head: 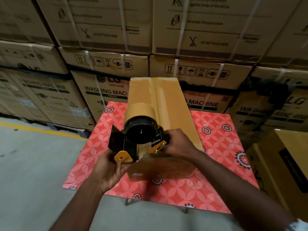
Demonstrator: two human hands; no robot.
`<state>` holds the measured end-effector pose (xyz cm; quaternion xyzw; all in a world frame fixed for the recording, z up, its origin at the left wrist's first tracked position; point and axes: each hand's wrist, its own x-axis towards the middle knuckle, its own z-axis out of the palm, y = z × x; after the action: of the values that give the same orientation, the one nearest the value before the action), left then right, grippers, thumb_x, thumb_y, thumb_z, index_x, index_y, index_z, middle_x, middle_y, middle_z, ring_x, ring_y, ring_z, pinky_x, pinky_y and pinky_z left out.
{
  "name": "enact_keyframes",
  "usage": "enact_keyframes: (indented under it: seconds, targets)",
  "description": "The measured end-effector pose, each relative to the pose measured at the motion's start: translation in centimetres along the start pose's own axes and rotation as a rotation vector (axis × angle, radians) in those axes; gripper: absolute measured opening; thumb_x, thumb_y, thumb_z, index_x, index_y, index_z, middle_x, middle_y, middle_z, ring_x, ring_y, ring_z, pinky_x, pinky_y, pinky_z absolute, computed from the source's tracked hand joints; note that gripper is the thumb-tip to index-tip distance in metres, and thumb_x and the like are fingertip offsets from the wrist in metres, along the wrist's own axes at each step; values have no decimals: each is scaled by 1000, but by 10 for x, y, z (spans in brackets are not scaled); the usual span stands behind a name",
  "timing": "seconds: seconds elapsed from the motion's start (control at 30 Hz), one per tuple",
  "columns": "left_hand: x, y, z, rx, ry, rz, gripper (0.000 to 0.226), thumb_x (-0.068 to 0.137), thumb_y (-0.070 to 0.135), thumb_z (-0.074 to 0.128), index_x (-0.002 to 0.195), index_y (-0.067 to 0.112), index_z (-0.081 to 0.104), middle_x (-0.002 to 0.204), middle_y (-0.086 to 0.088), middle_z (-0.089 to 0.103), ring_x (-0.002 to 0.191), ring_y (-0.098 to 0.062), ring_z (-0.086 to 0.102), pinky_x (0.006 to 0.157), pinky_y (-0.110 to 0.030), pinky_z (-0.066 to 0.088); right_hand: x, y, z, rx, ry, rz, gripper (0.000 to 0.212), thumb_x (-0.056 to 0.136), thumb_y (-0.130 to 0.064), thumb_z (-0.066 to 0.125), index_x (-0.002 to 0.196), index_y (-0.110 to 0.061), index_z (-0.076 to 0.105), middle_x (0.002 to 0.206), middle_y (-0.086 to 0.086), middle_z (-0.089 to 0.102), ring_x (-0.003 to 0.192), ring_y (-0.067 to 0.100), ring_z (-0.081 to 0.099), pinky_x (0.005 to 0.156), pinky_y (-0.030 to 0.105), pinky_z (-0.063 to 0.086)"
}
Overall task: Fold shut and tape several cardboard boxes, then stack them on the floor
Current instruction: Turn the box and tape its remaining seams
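Note:
A long brown cardboard box (pixel 173 100) lies on a table under a red flowered cloth (pixel 221 144), its flaps closed and a shiny strip of brown tape along its top seam. Over the box's near end I hold a black and yellow tape dispenser (pixel 141 135) loaded with a brown tape roll (pixel 139 110). My left hand (pixel 108 170) grips the dispenser's lower yellow end from below. My right hand (pixel 178 144) grips its right side, near the spring and the yellow plate.
Tall stacks of strapped washing-machine cartons (pixel 106 64) wall off the space behind the table. Another brown box (pixel 283 164) stands on the floor at the right. Grey concrete floor (pixel 33 172) with a yellow line lies to the left.

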<state>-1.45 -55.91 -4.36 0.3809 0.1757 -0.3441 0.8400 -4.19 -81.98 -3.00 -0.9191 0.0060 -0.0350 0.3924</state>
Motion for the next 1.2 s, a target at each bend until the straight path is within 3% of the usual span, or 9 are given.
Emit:
enact_keyframes:
  seconds: [0.13, 0.3, 0.43, 0.57, 0.73, 0.83, 0.93, 1.07, 1.2]
  targets:
    - [0, -7, 0, 208, 140, 20, 32, 106, 3, 33, 89, 1, 60, 60, -9, 69, 49, -16, 70, 50, -26, 58, 0, 0, 4, -119, 0, -23, 29, 73, -49, 81, 61, -44, 55, 63, -13, 62, 61, 9, 61, 51, 28, 39]
    - [5, -6, -12, 386, 227, 103, 32, 106, 3, 32, 93, 5, 61, 69, -7, 72, 59, -14, 70, 55, -23, 58, 2, 1, 4, -128, -26, -45, 31, 72, -59, 75, 72, -29, 68, 67, -7, 68, 60, 13, 65, 53, 32, 47]
    - [-4, -5, -9, 574, 218, 319, 30, 107, 14, 45, 90, 19, 70, 80, -8, 75, 73, -23, 71, 70, -38, 59, -1, 1, 6, -192, -71, -84, 31, 77, -55, 78, 81, -25, 71, 64, -9, 65, 57, 11, 63, 54, 33, 50]
    - [4, 12, -30, 706, 347, 444, 16, 98, 4, 60, 91, 6, 73, 72, -9, 72, 61, -20, 70, 57, -26, 59, -2, 8, -2, -226, -57, -65, 22, 81, -47, 76, 78, -28, 66, 63, -8, 63, 57, 13, 62, 53, 32, 46]
    - [10, 11, -42, 794, 307, 456, 13, 97, 17, 66, 92, 10, 76, 68, -2, 73, 66, -17, 72, 62, -26, 60, -4, 13, -8, -358, -55, -72, 25, 84, -45, 73, 76, -23, 63, 60, -9, 59, 56, 15, 59, 54, 30, 42]
    - [20, -4, -46, 751, 309, 435, 14, 100, 13, 62, 93, 12, 74, 66, -1, 70, 61, -14, 68, 62, -25, 57, -4, 13, -4, -400, -52, -60, 25, 83, -48, 70, 73, -32, 55, 60, -10, 57, 56, 17, 60, 55, 35, 51]
    - [32, -26, -45, 625, 316, 339, 23, 104, 5, 48, 91, 15, 65, 66, -2, 57, 58, -13, 51, 57, -24, 43, -4, 17, -4, -389, -50, -57, 23, 83, -48, 71, 74, -33, 57, 61, -8, 59, 55, 16, 59, 56, 37, 53]
    - [37, -55, -44, 369, 380, 129, 23, 106, 17, 44, 86, 19, 55, 61, 6, 52, 57, -8, 42, 54, -19, 33, -4, 21, -1, -396, -33, -56, 23, 82, -51, 70, 79, -30, 63, 64, -7, 62, 57, 17, 60, 57, 37, 55]
    - [38, -55, -58, 447, 422, 166, 10, 103, 21, 54, 109, 18, 61, 87, 4, 59, 77, -13, 50, 64, -28, 36, -5, 23, -1, -391, -23, -71, 24, 80, -55, 67, 79, -32, 62, 67, -7, 65, 61, 18, 63, 57, 34, 53]
